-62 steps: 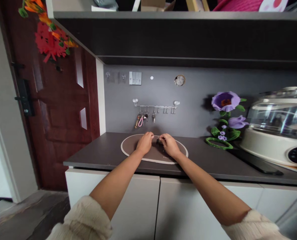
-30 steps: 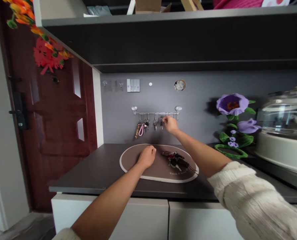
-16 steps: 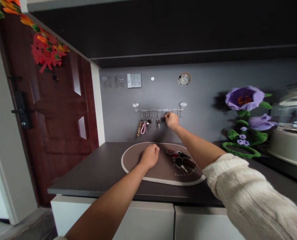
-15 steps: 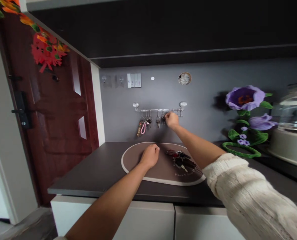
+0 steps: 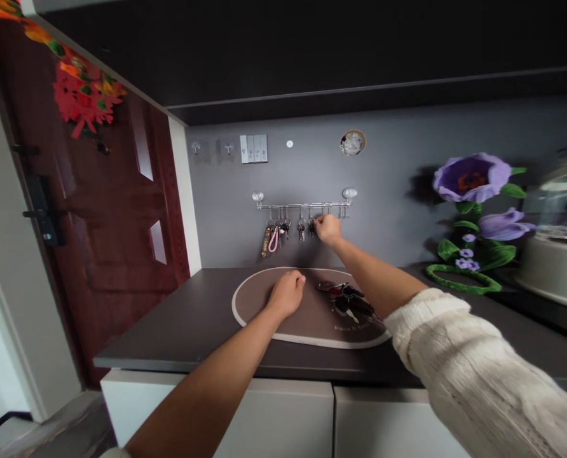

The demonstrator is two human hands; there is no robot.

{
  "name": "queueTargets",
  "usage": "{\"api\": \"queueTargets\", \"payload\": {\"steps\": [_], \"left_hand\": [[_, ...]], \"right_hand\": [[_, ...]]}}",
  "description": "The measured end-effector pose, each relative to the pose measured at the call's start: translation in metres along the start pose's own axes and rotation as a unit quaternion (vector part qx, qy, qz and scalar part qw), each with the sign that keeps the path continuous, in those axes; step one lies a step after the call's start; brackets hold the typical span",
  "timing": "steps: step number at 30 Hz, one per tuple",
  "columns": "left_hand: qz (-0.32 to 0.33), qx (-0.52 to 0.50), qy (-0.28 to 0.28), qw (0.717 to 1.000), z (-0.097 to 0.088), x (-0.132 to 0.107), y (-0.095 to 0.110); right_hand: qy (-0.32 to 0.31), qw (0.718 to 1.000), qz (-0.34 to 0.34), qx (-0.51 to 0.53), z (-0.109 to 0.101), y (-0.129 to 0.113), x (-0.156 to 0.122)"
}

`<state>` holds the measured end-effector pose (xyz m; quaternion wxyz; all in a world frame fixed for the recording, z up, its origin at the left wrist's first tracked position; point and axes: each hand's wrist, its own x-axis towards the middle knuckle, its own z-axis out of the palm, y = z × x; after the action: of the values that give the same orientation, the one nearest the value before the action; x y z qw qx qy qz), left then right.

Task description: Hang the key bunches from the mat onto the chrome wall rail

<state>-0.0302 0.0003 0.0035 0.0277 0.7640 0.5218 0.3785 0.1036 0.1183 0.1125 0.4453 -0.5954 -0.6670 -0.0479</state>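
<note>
My right hand (image 5: 329, 229) is raised to the clear hook rail (image 5: 290, 205) on the grey wall. Its fingertips are pinched at the ring of a small bunch of keys (image 5: 312, 228) hanging from one hook. My left hand (image 5: 288, 292) rests low over the brown oval mat (image 5: 250, 305), fingers curled closed; whatever is inside them, if anything, is hidden. Left of my right hand hang another key bunch (image 5: 301, 230), a pink strap (image 5: 273, 240) and a brown key tag (image 5: 266, 242). Several keys with dark fobs (image 5: 346, 300) lie piled on the mat beneath my right forearm.
A dark cabinet (image 5: 283, 51) overhangs the counter (image 5: 169, 324). To the right stand purple plush flowers (image 5: 471, 184) and an appliance with a clear dome (image 5: 564, 203). The wall has switches (image 5: 253, 148) and a round hole (image 5: 353, 143). A red-brown door (image 5: 116, 242) is at left.
The view has shifted slightly, so the wall and counter sit a little higher. Both hands keep nearly the same place, the right one still at the hanging keys.
</note>
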Motion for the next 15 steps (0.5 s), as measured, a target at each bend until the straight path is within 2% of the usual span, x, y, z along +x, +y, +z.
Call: {"api": "queueTargets", "payload": {"steps": [10, 15], "left_hand": [[0.011, -0.001, -0.013, 1.0, 0.0, -0.001, 0.0], [0.06, -0.007, -0.021, 0.998, 0.0, -0.004, 0.0]], "right_hand": [[-0.018, 0.999, -0.01, 0.032, -0.008, 0.012, -0.013], [-0.034, 0.996, -0.026, 0.082, -0.017, 0.015, -0.025]]}}
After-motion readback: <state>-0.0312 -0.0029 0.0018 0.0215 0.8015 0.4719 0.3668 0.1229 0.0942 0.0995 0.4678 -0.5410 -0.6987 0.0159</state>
